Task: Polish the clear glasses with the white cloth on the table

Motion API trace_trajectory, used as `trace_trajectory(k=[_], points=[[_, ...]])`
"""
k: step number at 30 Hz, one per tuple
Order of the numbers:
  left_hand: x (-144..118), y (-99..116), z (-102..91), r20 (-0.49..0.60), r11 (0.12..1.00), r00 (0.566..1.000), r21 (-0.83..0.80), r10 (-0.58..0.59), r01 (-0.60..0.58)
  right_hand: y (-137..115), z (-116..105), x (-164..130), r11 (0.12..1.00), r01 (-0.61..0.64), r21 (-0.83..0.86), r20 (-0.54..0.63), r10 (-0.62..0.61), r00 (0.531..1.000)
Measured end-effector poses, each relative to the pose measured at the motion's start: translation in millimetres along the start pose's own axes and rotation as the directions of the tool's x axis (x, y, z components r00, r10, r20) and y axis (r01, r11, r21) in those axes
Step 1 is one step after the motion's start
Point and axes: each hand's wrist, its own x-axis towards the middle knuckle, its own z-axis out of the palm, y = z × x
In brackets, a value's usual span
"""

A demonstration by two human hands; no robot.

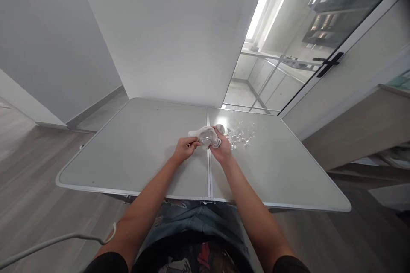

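left hand (185, 148): pinching the glass (207, 137) at its left side
right hand (221, 147): closed on the white cloth (201, 131), wrapped against the glass
glass: over table (134, 149) centre seam
nearby: more glassware (240, 134) just right of the hands, apart, not blocking

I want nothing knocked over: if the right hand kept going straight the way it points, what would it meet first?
The right hand points away and slightly left, so probably only the white cloth it grips, then bare table. The clear glasses stand to its right, though depth is unclear.
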Motion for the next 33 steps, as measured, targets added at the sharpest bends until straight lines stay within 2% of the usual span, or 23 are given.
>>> trace_trajectory(k=[2, 4, 6, 8, 9, 11, 13, 14, 15, 16, 18, 20, 21, 23, 25, 27, 29, 30, 31, 33], points=[[1, 1, 2.8, -0.031, 0.996, 0.997, -0.066, -0.068, 0.066, 17, 12, -8, 0.996, 0.065, 0.053, -0.066, -0.062, 0.996], [2, 0, 6.6, -0.080, 0.983, 0.984, -0.110, -0.157, 0.148, 34, 24, -15, 0.993, 0.113, 0.025, -0.091, -0.110, 0.990], [2, -2, 10.3, -0.127, 0.966, 0.962, -0.131, -0.240, 0.224, 49, 33, -22, 0.979, 0.181, -0.095, -0.095, -0.190, 0.977], [2, -6, 12.8, -0.142, 0.951, 0.946, -0.146, -0.292, 0.272, 59, 36, -26, 0.894, 0.281, -0.349, -0.049, -0.317, 0.947], [1, -8, 13.2, -0.147, 0.947, 0.941, -0.150, -0.306, 0.284, 61, 35, -27, 0.795, 0.333, -0.507, 0.019, -0.376, 0.926], [1, -12, 12.3, -0.148, 0.951, 0.943, -0.130, -0.298, 0.280, 58, 29, -24, 0.476, 0.432, -0.766, 0.249, -0.400, 0.882], [1, -15, 9.9, -0.135, 0.965, 0.956, -0.072, -0.260, 0.252, 45, 20, -18, 0.114, 0.536, -0.837, 0.490, -0.281, 0.825], [2, -17, 8.7, -0.127, 0.971, 0.962, -0.032, -0.240, 0.238, 36, 16, -14, -0.030, 0.586, -0.810, 0.579, -0.200, 0.791], [2, -18, 7.7, -0.118, 0.974, 0.967, 0.009, -0.224, 0.227, 25, 12, -9, -0.134, 0.630, -0.765, 0.644, -0.128, 0.755], [3, -18, 7.2, -0.110, 0.975, 0.971, 0.050, -0.212, 0.218, 13, 10, -6, -0.199, 0.667, -0.718, 0.689, -0.072, 0.721], [3, -19, 7.6, -0.091, 0.973, 0.980, 0.133, -0.177, 0.188, -11, 8, 0, -0.235, 0.722, -0.651, 0.740, 0.015, 0.673], [2, -19, 8.9, -0.054, 0.969, 0.992, 0.214, -0.116, 0.125, -32, 8, 5, -0.182, 0.745, -0.641, 0.744, 0.090, 0.662], [1, -19, 9.4, -0.027, 0.965, 0.996, 0.249, -0.081, 0.085, -39, 8, 7, -0.131, 0.741, -0.659, 0.730, 0.125, 0.671], [-1, -17, 9.2, 0.036, 0.954, 0.999, 0.300, -0.021, 0.010, -48, 5, 11, 0.003, 0.681, -0.733, 0.670, 0.182, 0.720], [-3, -14, 7.2, 0.096, 0.951, 0.995, 0.306, 0.017, -0.046, -48, -1, 15, 0.180, 0.525, -0.832, 0.555, 0.219, 0.803], [-5, -10, 4.2, 0.135, 0.961, 0.990, 0.265, 0.042, -0.077, -41, -8, 19, 0.404, 0.273, -0.873, 0.390, 0.241, 0.889], [-5, -6, 1.4, 0.137, 0.978, 0.989, 0.194, 0.055, -0.081, -32, -14, 20, 0.653, 0.019, -0.757, 0.233, 0.243, 0.942], [-4, -5, 0.4, 0.122, 0.986, 0.991, 0.151, 0.053, -0.071, -28, -16, 19, 0.762, -0.064, -0.645, 0.181, 0.234, 0.955], [-4, -3, -0.2, 0.102, 0.993, 0.994, 0.106, 0.043, -0.054, -24, -17, 18, 0.847, -0.110, -0.520, 0.153, 0.219, 0.964], [-3, 0, -0.2, 0.065, 1.000, 0.998, 0.018, 0.011, -0.012, -16, -15, 14, 0.945, -0.124, -0.304, 0.145, 0.175, 0.974]])
